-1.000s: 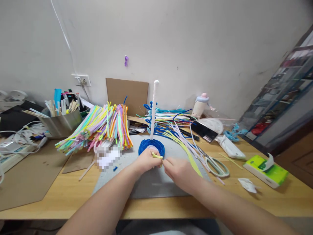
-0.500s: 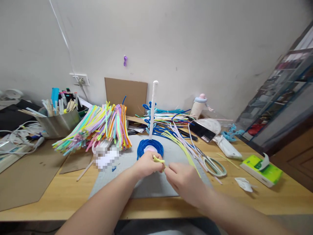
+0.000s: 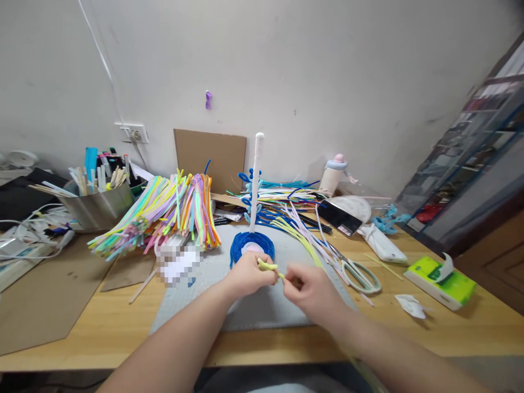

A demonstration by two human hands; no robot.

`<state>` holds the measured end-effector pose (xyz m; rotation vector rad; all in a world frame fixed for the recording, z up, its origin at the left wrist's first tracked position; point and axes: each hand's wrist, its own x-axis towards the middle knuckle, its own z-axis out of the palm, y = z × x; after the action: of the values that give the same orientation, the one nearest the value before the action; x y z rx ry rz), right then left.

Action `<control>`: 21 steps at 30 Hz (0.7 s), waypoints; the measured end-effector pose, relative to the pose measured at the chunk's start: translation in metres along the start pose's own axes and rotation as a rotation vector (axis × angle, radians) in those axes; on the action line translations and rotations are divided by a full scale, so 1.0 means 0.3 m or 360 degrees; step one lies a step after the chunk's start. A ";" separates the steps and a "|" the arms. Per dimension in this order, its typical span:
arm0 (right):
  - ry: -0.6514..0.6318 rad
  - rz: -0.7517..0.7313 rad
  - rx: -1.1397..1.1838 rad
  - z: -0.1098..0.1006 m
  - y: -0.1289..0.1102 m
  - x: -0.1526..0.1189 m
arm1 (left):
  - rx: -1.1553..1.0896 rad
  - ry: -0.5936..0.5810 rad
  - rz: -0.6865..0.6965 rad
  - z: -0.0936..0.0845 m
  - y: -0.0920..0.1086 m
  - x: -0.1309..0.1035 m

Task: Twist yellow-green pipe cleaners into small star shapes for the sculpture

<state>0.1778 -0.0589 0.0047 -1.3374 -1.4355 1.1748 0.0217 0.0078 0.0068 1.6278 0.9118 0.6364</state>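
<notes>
A yellow pipe cleaner (image 3: 267,266) is pinched in my left hand (image 3: 250,275), its bent part showing above the fingers. Just to the right, the closed fingers of my right hand (image 3: 309,289) grip the same yellow pipe cleaner, with a short stretch visible between the hands. Right behind my left hand lies a coiled blue disc (image 3: 245,242) with a pale pink centre, partly hidden by that hand. From its back edge rises an upright white fuzzy stick (image 3: 255,180). Both hands are over a grey mat (image 3: 262,317).
A big bundle of coloured pipe cleaners (image 3: 176,210) lies left, beside a metal pot (image 3: 98,207) of sticks. Loose yellow pipe cleaners (image 3: 303,240), scissors (image 3: 362,277), a phone (image 3: 339,218) and a tissue pack (image 3: 442,281) lie right. A cardboard sheet (image 3: 210,155) leans on the wall.
My right hand has moved slightly right, away from my left hand, widening the gap along the yellow pipe cleaner. My left hand stays almost in place.
</notes>
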 end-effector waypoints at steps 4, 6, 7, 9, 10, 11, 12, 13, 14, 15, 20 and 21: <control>0.0082 -0.0090 -0.0118 0.004 -0.002 -0.008 | -0.0011 0.0011 -0.0028 -0.002 -0.001 0.002; -0.0148 0.0276 0.0209 -0.006 -0.020 0.001 | 0.0038 0.0056 0.0056 -0.007 0.001 0.000; -0.0322 0.0496 0.0454 -0.012 -0.029 0.007 | 0.0056 0.0070 0.0086 -0.009 0.003 -0.002; -0.0562 0.0791 0.0841 -0.022 -0.040 0.017 | 0.0083 0.0074 0.0107 -0.008 0.005 -0.006; -0.0597 0.0838 0.0928 -0.024 -0.040 0.020 | 0.0093 0.0067 0.0106 -0.007 0.005 -0.007; -0.0556 0.0807 0.0920 -0.024 -0.035 0.021 | 0.0103 0.0060 0.0101 -0.004 0.004 -0.008; -0.0455 0.0683 0.0811 -0.021 -0.025 0.019 | 0.0107 0.0055 0.0093 -0.001 0.003 -0.008; -0.0329 0.0499 0.0643 -0.016 -0.013 0.016 | 0.0104 0.0050 0.0081 0.001 0.000 -0.007; -0.0200 0.0296 0.0469 -0.010 0.000 0.011 | 0.0097 0.0041 0.0065 0.003 -0.003 -0.005; -0.0092 0.0101 0.0310 -0.004 0.011 0.006 | 0.0088 0.0034 0.0053 0.004 -0.006 -0.003; 0.0006 0.0023 0.0167 -0.002 0.007 0.006 | 0.0094 0.0060 0.0102 -0.007 -0.009 0.003; -0.0100 0.0218 0.0302 -0.010 -0.006 0.012 | 0.0095 0.0069 0.0111 -0.009 -0.006 0.002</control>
<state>0.1801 -0.0549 0.0070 -1.2919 -1.2564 1.4170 0.0194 0.0100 0.0058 1.7110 0.9164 0.7008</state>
